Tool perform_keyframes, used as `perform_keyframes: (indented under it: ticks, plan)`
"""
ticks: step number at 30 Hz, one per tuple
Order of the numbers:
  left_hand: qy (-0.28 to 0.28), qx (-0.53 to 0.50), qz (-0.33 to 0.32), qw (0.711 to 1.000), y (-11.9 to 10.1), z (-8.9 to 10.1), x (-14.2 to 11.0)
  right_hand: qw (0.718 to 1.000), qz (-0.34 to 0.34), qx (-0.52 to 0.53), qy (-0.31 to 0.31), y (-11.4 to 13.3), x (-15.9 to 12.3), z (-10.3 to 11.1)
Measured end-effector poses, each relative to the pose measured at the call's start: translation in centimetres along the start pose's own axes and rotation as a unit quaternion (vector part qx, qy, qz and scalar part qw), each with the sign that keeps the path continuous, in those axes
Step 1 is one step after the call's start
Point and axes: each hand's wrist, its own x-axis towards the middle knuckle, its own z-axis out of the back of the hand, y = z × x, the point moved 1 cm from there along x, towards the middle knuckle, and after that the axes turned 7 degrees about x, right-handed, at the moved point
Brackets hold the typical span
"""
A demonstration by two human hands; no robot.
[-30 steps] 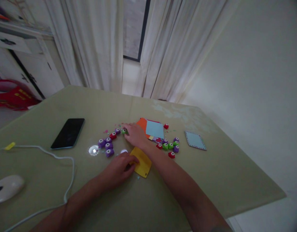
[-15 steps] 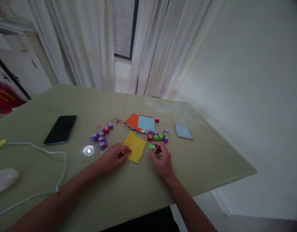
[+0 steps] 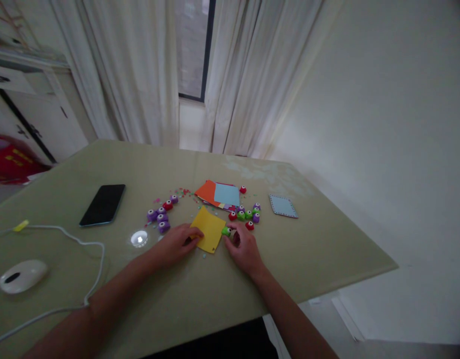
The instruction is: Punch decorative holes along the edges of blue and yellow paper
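Right hand (image 3: 244, 249) with green one-eyed piece (image 3: 226, 231) at the right edge of the yellow card (image 3: 210, 227).
Right hand: nearly closed, thumb and fingers pinching the green piece. Left hand (image 3: 179, 244): loosely curled, fingertips on the left part of the yellow card — cannot tell whether it grips or only presses. Yellow card lies between the hands on the worktop (image 3: 170, 309). Beyond it, a stack of coloured cards, pale blue card (image 3: 227, 194) and orange card (image 3: 207, 191) uppermost; red confetti (image 3: 184, 191) just left of these. Purple and red pieces (image 3: 161, 218) sit in a group left of the yellow card — a mixed group (image 3: 248, 214) to its right. Stitched blue square (image 3: 283, 206) farther right; black phone (image 3: 102, 205) far left.
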Motion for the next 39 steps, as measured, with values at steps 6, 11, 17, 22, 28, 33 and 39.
perform_keyframes:
  ticks: [6,11,17,22,28,33,39]
  plan:
    - [0.004,0.014,0.002,1.0,0.2,-0.2,0.1,0.999,0.027,0.029,-0.016,-1.1,0.0,-0.5]
    - [0.001,0.019,0.001,1.0,0.1,-0.4,0.1,0.999,0.027,0.027,-0.017,-1.2,0.0,-0.5]
    - [-0.002,0.023,0.0,1.0,0.2,-0.5,0.2,0.999,0.021,0.036,-0.023,-1.1,-0.3,-0.4]
    - [-0.004,0.023,0.003,1.0,0.4,-0.7,0.2,0.998,0.014,0.05,-0.026,-1.1,-0.4,-0.2]
    - [-0.012,0.021,0.004,1.0,0.3,-0.9,0.2,0.998,0.009,0.062,-0.028,-1.2,-0.3,-0.2]
    - [-0.014,0.021,0.007,1.0,0.3,-1.0,0.2,0.996,0.004,0.079,-0.028,-1.4,-0.2,-0.3]
    - [-0.015,0.017,0.01,1.0,0.5,-1.2,0.3,0.995,-0.003,0.098,-0.026,-1.3,-0.1,-0.2]
